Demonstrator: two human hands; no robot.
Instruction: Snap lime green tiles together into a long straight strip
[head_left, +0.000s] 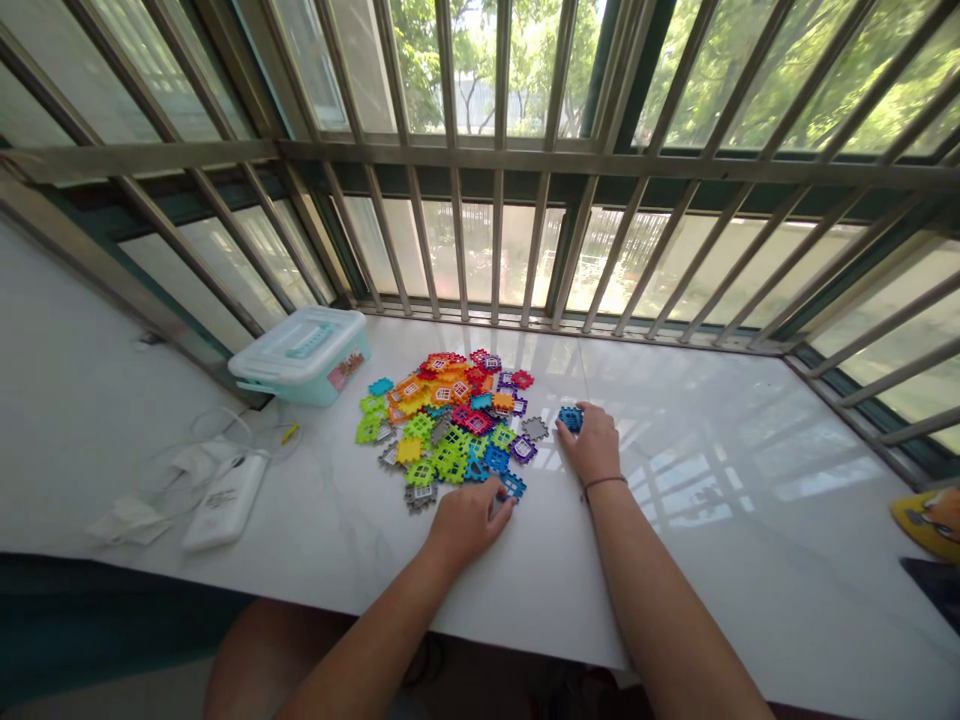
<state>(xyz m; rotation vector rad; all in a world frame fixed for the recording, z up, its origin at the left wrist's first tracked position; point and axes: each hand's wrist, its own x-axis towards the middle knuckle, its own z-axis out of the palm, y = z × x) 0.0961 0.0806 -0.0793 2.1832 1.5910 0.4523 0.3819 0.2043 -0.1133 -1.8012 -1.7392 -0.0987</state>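
Note:
A heap of colourful plastic interlocking tiles (450, 455) with notched edges lies on the white table, many with window-like cut-outs. At its near right edge, my left hand (466, 518) is curled with thumb and fingertips at a blue tile (514, 485). Part of that grip is hidden by the hand itself. To the right of the heap, my right hand (598, 442) rests on the table with thumb and fingers around a dark blue tile (570, 418), which may be more than one stacked. A grey tile (535, 428) and a purple tile (523, 448) lie between the hands.
A pale turquoise lidded box (307, 355) stands at the back left. Before it lie a white power bank (226, 500), a cable (202, 425) and crumpled tissue (135, 522). Metal window bars (495, 240) border the white table (697, 450). A yellow item (930, 522) sits at the right edge.

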